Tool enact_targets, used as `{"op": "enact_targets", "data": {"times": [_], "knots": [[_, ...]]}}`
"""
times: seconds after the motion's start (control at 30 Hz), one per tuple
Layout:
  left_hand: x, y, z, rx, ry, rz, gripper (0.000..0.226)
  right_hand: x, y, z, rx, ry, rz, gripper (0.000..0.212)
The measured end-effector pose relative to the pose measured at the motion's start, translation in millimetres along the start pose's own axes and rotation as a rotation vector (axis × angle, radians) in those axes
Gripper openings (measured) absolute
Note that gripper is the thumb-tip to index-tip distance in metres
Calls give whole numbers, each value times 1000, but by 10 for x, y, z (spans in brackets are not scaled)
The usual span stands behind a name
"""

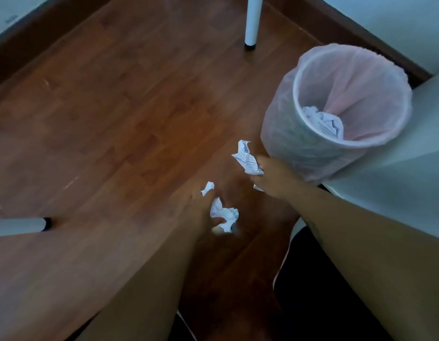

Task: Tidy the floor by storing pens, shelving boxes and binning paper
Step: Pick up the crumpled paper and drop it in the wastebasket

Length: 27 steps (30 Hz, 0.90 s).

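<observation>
Paper (248, 159) (crumpled) in right hand (272, 178).

Upright white leg (253, 20), perhaps a table's.

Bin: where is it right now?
In the head view the bin stands on the wooden floor at right, against pale furniture, just beyond the right hand, which grips a crumpled lined sheet.

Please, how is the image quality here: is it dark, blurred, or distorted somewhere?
Head view: the light is dim and bluish. Motion blur smears the left hand and its crumpled paper. The right hand and its lined paper look sharper. Wide-angle distortion makes the bin lean outward.
</observation>
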<state>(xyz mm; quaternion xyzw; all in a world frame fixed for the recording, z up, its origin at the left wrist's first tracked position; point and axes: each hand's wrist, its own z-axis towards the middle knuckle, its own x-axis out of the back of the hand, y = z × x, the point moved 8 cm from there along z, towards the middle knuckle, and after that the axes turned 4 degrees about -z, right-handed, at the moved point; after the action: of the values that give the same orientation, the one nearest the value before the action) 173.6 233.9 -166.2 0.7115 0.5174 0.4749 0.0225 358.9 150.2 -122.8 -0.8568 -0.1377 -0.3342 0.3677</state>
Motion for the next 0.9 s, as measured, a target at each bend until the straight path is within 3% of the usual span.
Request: {"op": "enact_targets", "data": {"times": [0.13,0.23,0.33,0.47,0.67,0.73,0.8,0.83,0.9], "knots": [[-548,75,-91,18,-146,151,90,-205,261,-101,-27,-1,-58,18],[-736,-21,-69,15,-88,235,81,-405,462,-166,-65,-44,47,25],[-739,-104,-22,0,5,81,69,-789,447,-193,-159,-204,407,31],[-696,-297,54,16,11,-90,83,-1259,353,-193,-299,-304,576,31],[-585,-705,63,-42,58,-29,86,-1446,193,-112,-293,-277,579,27],[-729,-854,139,-77,16,-39,90,-1566,125,-94,-277,-273,560,23],[-884,-922,83,-63,-89,-57,107,-1703,61,-101,-286,-291,574,15],[-845,-868,-7,-12,-113,-88,103,-1764,52,-112,-306,-299,587,15],[-686,-829,-113,29,14,-124,90,-1848,86,-139,-388,-301,629,16]]}}
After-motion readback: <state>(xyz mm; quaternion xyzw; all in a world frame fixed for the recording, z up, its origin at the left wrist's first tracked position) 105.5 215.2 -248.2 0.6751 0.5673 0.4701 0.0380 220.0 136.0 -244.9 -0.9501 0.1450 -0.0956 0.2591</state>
